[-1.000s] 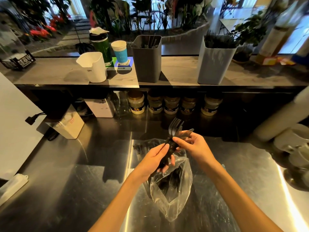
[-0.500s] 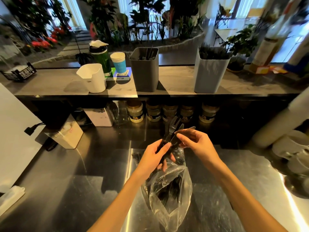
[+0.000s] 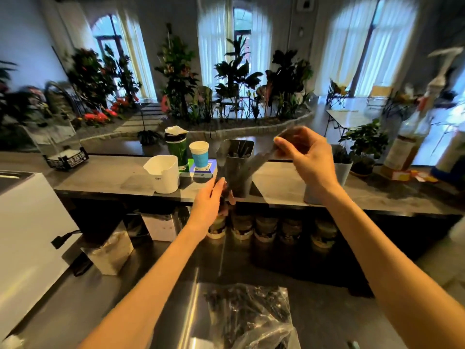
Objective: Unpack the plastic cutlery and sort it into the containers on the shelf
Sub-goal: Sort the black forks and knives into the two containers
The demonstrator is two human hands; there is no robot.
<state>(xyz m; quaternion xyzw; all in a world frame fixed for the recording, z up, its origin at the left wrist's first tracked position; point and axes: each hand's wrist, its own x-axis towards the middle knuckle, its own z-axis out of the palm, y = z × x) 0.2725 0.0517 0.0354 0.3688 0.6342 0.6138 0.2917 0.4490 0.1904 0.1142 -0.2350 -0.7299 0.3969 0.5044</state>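
- Head view: right hand (image 3: 305, 157) is pinching black cutlery (image 3: 261, 157) over dark container (image 3: 235, 167) on shelf (image 3: 120, 180).
- Left hand (image 3: 210, 201) is gripping more cutlery, blurred.
- Bag (image 3: 251, 316) is lying on table (image 3: 75, 311).
- Next, likely: dropping piece in, handle first.

Both forearms bare, reaching forward and up from the bottom edge. Left hand (image 3: 210, 201): lower of the two, near frame centre, back of hand toward camera, fingers curled round something dark; blur hides exactly what. Right hand (image 3: 305, 153): raised higher and further right, wrist bent, thumb and forefinger pinching a blurred dark plastic cutlery piece (image 3: 259, 157) that slants down-left from the fingertips, other fingers loosely curled. Hands well apart. Motion blur on both.
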